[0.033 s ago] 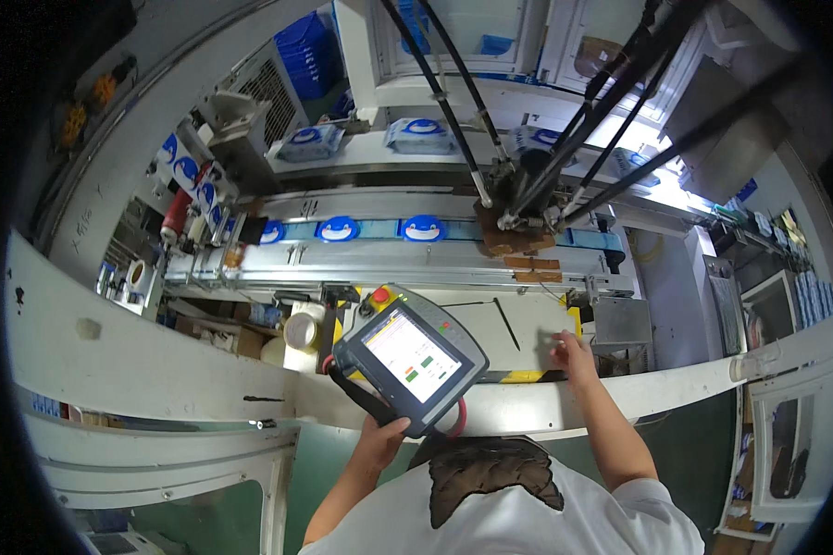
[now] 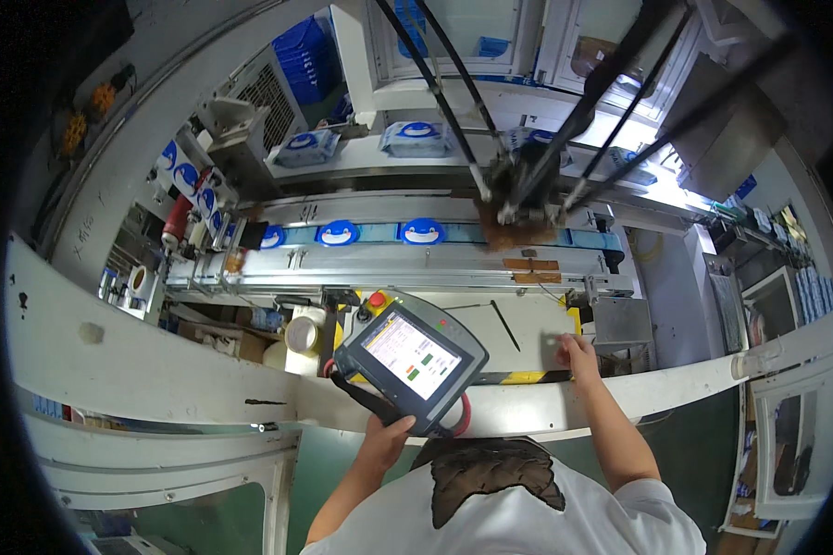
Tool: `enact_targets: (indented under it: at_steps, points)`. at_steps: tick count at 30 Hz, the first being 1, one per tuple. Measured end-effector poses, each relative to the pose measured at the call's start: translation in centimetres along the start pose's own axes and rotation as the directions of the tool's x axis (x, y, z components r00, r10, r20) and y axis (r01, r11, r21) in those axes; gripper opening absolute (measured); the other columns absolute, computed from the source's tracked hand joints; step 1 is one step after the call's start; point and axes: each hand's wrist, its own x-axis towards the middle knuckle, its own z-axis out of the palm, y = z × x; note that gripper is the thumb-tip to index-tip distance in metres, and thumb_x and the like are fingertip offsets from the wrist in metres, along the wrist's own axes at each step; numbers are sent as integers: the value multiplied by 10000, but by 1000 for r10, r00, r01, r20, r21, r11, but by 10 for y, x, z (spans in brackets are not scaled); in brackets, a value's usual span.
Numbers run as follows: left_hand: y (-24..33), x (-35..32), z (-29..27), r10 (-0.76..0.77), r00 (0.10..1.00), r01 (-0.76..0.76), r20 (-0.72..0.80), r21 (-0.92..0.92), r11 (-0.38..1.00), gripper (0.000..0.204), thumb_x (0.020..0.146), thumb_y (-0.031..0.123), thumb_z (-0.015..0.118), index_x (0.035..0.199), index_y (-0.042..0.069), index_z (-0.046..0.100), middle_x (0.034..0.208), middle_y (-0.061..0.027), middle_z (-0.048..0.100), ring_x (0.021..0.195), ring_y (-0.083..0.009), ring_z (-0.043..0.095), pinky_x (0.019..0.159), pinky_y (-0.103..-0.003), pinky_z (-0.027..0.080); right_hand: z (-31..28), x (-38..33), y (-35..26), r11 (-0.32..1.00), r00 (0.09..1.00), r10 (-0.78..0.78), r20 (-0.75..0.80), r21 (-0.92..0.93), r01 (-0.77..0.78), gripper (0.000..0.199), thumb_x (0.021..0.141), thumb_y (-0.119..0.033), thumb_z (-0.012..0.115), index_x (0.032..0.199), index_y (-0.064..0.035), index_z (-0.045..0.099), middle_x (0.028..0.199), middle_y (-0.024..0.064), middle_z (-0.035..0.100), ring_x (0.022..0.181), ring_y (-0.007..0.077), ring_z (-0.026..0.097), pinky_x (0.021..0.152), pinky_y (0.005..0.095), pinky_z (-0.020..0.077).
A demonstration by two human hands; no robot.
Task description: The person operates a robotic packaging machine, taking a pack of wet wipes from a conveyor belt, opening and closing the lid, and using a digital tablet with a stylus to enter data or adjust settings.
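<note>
My left hand (image 2: 386, 442) grips the lower left edge of a dark grey teach pendant (image 2: 412, 361), its thumb over the front. The pendant tilts in front of me, its screen lit and a red emergency-stop button (image 2: 377, 300) at its top corner. To the right, my right hand (image 2: 578, 355) hovers by the yellow-and-black edge of a white panel (image 2: 541, 324), fingers loosely bent and apart, nothing visible in them. Beyond both hands, blue oval lids (image 2: 423, 231) with a white cartoon pattern lie on a narrow conveyor (image 2: 375, 233).
A delta robot's head (image 2: 523, 190) hangs over the conveyor on black rods. Behind it, wipe packs (image 2: 416, 139) sit on a second belt. A white frame beam (image 2: 518, 405) crosses in front of me. A tape roll (image 2: 302, 335) sits left of the pendant.
The delta robot's head is blurred by motion and has shifted slightly. My right hand is a touch farther right. The pendant and my left hand have barely moved.
</note>
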Motion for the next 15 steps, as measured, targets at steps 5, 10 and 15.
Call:
enact_targets:
  at_steps: [5,10,15]
  points:
    - [-36,39,24,148,978,-151,-145,-11,988,499,857,-50,523,1299,73,327,1217,-91,465,1129,-193,480,948,-332,422,-11,-27,5,658,875,-475,-98,-700,279,236,836,-187,584,1010,-27,571,841,130,545,808,265,548,727,369,447]
    - [-49,54,40,79,985,-57,-151,142,988,339,875,42,561,1196,45,453,1174,-83,512,1065,-196,527,933,-343,446,1,-42,-1,387,762,-647,39,-843,373,227,797,-157,601,987,-37,569,920,161,518,894,337,537,746,405,452]
    - [-12,59,22,-474,878,432,-69,540,722,222,891,189,583,1008,0,579,901,-73,619,811,-160,615,752,-303,518,-2,-36,-1,500,834,-552,11,-796,341,210,786,-153,604,965,-44,578,928,147,527,862,344,549,734,414,461]
